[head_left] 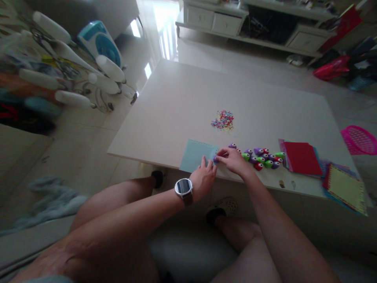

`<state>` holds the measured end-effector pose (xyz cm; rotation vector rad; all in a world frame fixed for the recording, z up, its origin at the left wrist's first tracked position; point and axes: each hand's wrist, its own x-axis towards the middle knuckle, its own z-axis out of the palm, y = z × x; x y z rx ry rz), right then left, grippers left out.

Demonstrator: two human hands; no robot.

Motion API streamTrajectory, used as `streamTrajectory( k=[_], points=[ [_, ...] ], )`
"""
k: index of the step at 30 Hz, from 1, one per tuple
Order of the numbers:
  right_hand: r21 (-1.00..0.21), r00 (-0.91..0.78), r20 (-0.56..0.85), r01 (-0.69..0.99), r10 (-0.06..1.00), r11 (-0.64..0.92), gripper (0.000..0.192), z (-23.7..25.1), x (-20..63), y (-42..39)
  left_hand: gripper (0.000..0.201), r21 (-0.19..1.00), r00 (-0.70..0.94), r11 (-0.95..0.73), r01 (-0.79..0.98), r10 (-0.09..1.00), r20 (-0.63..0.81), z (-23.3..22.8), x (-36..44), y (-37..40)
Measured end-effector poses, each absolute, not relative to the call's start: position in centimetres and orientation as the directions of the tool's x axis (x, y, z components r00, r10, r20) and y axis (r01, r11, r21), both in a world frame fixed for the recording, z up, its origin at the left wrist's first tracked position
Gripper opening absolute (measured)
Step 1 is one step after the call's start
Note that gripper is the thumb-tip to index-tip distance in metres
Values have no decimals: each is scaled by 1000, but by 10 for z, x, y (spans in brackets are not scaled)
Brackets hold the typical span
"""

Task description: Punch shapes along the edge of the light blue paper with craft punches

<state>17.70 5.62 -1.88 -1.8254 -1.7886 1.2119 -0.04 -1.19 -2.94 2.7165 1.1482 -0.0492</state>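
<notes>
A light blue paper sheet (194, 153) lies at the table's near edge, with a row of small cut-outs along its far side. My left hand (204, 177), with a watch on its wrist, rests on the sheet with fingers stretched out. At the sheet's right edge my right hand (232, 160) is closed on a small purple craft punch (215, 158), mostly hidden by the fingers. Several purple, green and red craft punches (260, 159) with eye-like spots stand just right of my right hand. Beyond the sheet lies a heap of coloured paper bits (224, 120).
A stack of coloured paper (303, 158) topped with red lies on the right. Nearer the corner, sheets with patterned edges (346, 188) overhang the white table (182, 94). Two small objects lie by the near edge. A pink basket (359, 140) stands beyond the right side.
</notes>
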Motion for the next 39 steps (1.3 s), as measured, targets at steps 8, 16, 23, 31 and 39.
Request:
streamTrajectory(
  k=[8,16,23,31,39],
  points=[
    [-736,-134,-327,657,935,-163,3,-22,176,56,52,126,698,-686,716,702,-146,-17,-1,-10],
    [-716,-121,-300,684,946,-139,5,-33,178,63,58,41,724,-726,686,676,-136,-11,-1,-4],
    [-644,-46,-387,728,921,-234,10,-36,173,72,64,87,730,-729,679,659,-182,-18,3,0],
    [-706,-80,-420,654,904,-271,7,-20,178,64,69,86,685,-681,727,712,-154,-17,2,-10],
    [-568,-35,-261,814,965,-124,7,-18,185,62,53,-46,698,-714,699,694,-178,-14,0,-13]
  ],
)
